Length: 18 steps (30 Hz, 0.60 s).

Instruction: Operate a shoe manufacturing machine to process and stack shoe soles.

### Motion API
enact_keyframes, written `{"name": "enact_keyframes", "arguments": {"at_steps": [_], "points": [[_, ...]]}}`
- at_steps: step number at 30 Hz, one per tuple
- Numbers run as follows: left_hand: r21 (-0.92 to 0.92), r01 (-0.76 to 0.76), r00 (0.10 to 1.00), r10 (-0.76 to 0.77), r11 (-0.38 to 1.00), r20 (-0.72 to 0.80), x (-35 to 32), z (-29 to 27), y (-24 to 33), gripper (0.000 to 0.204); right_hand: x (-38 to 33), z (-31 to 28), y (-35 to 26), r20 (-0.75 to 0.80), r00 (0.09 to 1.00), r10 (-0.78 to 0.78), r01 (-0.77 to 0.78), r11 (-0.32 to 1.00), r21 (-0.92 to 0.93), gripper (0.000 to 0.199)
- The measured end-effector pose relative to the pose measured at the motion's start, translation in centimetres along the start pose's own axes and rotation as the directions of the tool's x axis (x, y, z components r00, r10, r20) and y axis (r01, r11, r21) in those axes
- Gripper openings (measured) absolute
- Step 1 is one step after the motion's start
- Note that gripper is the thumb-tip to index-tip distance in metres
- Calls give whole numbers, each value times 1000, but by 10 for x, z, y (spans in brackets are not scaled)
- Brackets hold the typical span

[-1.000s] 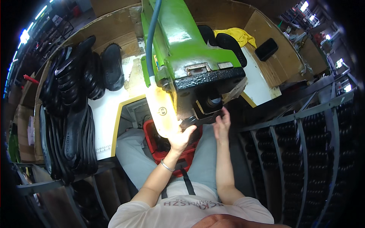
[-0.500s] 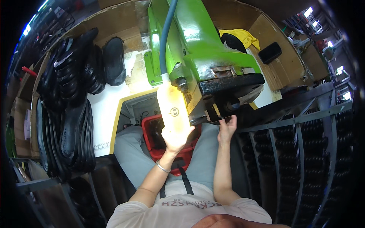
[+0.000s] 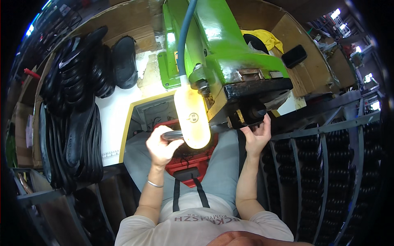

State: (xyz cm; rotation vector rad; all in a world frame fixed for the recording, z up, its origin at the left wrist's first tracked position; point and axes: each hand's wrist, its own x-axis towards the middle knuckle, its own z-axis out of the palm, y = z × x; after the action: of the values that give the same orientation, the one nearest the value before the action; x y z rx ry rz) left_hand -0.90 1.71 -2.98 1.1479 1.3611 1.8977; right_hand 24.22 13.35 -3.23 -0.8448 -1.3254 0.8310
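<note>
Shirt (image 3: 184,229): brownish-red capital lettering (image 3: 205,219) across the chest, upside down in this view, a large row with a smaller one close by.
Pale lamp (image 3: 197,135): a small round dark mark (image 3: 193,117) on its glowing face, with tiny characters inside.
Green machine (image 3: 223,39): a yellow-orange label (image 3: 176,58) beside the hose (image 3: 184,41), too small to read.
White tabletop (image 3: 111,123): a ruler-like row of fine marks (image 3: 110,155), its figures unreadable.

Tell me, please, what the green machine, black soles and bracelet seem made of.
Green machine: probably painted metal, glossy, judging by bright highlights. Black soles: likely rubber, possibly plastic; satin, with soft sheen. Bracelet: apparently polished metal, from its silvery shine.
</note>
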Motion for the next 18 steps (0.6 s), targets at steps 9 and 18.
{"name": "enact_keyframes", "arguments": {"at_steps": [9,18], "points": [[-262,79,984,-117,962,-134,-19,-85,-13,39,-35,49,-7,152,988,-20,-1,990,138,68],[720,-184,948,-74,669,311,-14,-95,-24,31,-43,83,-13,173,953,-250,255,967,-10,54]]}}
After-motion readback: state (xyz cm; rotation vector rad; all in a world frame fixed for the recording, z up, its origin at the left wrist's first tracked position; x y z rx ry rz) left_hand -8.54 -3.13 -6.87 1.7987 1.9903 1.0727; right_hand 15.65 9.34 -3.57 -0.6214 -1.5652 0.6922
